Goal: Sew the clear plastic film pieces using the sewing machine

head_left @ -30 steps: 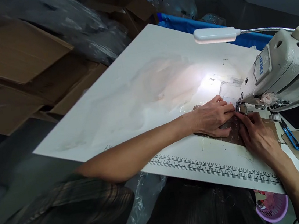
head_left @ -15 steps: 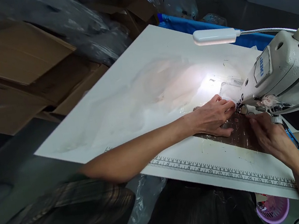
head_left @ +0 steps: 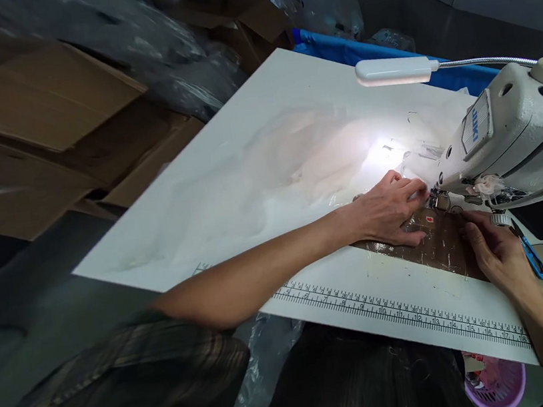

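A white sewing machine stands at the right, its presser foot low over a brown taped plate. My left hand rests palm down on the plate, left of the foot. Its fingers are bent toward the needle area and its thumb is spread away. To the right of the foot, my right hand has thumb and fingers drawn together; what they hold, if anything, is too small to make out. Sheer pale fabric spreads over the white table, behind my left arm.
A lit lamp on a flexible neck hangs above the table. Blue thread snips lie right of my right hand. A printed ruler runs along the front edge. Cardboard boxes stand left; a pink basket sits below.
My right hand has drawn slightly right, away from the presser foot. A small red-and-white spot now shows on the brown plate between my hands. The left hand stays nearly in place.
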A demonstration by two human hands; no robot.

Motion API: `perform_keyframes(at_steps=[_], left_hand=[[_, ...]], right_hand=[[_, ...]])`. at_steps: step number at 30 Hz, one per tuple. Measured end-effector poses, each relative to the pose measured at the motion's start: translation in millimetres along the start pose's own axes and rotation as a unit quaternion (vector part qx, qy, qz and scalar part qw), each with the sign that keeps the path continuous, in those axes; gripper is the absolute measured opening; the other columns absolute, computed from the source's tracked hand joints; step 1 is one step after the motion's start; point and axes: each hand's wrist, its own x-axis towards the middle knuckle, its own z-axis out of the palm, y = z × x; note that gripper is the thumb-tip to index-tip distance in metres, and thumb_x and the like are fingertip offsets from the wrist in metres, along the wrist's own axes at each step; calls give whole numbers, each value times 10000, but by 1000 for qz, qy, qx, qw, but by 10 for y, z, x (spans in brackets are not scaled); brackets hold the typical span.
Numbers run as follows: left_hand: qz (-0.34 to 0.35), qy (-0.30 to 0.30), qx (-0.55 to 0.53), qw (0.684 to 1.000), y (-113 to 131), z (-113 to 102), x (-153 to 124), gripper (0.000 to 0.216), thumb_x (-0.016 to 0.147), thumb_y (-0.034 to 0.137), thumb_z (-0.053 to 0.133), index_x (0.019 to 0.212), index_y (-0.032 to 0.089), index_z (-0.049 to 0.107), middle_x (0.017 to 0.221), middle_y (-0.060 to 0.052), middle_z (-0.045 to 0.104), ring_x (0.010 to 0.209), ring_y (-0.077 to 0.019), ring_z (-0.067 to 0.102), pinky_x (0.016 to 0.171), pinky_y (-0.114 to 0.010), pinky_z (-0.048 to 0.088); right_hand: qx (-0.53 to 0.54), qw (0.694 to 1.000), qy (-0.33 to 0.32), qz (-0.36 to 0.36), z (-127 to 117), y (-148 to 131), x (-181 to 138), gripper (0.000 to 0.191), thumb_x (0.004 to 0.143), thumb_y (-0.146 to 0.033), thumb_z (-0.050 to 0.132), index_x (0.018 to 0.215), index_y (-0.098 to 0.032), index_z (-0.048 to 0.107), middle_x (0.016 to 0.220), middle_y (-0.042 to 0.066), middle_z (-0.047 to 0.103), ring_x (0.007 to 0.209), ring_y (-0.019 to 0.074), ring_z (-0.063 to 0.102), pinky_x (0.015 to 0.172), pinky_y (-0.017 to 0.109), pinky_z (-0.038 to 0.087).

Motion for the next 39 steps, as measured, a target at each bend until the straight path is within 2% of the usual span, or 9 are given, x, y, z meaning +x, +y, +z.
perform_keyframes(at_steps=[2,4,6,9,13,16,21,29,39], left_hand=[[-2,23,-21,1000,-28,44,-4,543,914,522,501,1285,127,539,1266,-161,573,1044,-259,567,959,-427,382],[-7,47,-40,998,-45,86,-11,509,951,509,460,1298,142,520,1319,-171,557,1089,-258,570,1000,-445,376],[-36,73,-46,996,-45,120,-18,524,990,512,390,1334,127,479,1402,-206,505,1204,-289,536,1061,-497,336],[-130,108,-39,985,-27,145,-24,533,1029,453,284,1402,88,396,1503,-251,394,1390,-351,392,1121,-581,243],[-217,129,-69,965,-44,140,-16,514,1030,342,235,1483,100,269,1572,-242,287,1476,-355,261,1144,-626,205],[-269,180,-117,939,-110,133,-14,531,1023,331,239,1512,128,211,1574,-218,299,1487,-308,253,1183,-583,210],[-341,252,-191,885,-203,106,-33,507,1005,290,222,1491,152,262,1550,-169,360,1460,-239,329,1195,-479,309],[-313,276,-252,873,-165,77,-49,533,1007,353,235,1469,94,290,1550,-198,339,1453,-222,345,1207,-431,314],[-239,254,-194,917,-128,77,-64,491,1019,336,214,1454,130,310,1493,-169,426,1428,-212,371,1214,-454,310]], right_hand=[[-12,997,60,-44,71,33,-31,295,934,-415,504,1031,-201,682,1043,112,683,874,230,655,782,399,531],[-27,992,90,-79,115,51,-35,245,915,-354,523,1005,-208,698,1023,108,683,892,230,648,776,395,534],[-30,991,94,-95,121,60,-24,234,904,-329,532,1019,-217,702,989,95,683,881,226,642,764,393,539],[-23,990,86,-107,94,59,-9,233,907,-323,529,1033,-224,699,986,87,679,869,226,637,769,404,543],[-29,990,81,-113,86,45,-26,217,913,-319,529,999,-217,701,1005,99,677,878,229,631,773,413,542],[-30,990,82,-108,101,43,-46,218,915,-334,531,981,-218,704,1007,105,675,866,228,628,761,413,542],[-10,990,86,-114,100,69,-42,234,916,-352,542,1017,-217,703,995,102,674,837,217,628,750,403,548],[-14,989,90,-117,112,82,-59,273,928,-379,533,1043,-208,712,962,97,645,872,228,624,771,406,537],[-17,987,91,-131,135,87,-60,255,936,-338,520,1051,-202,703,968,104,631,885,217,621,762,393,545]])
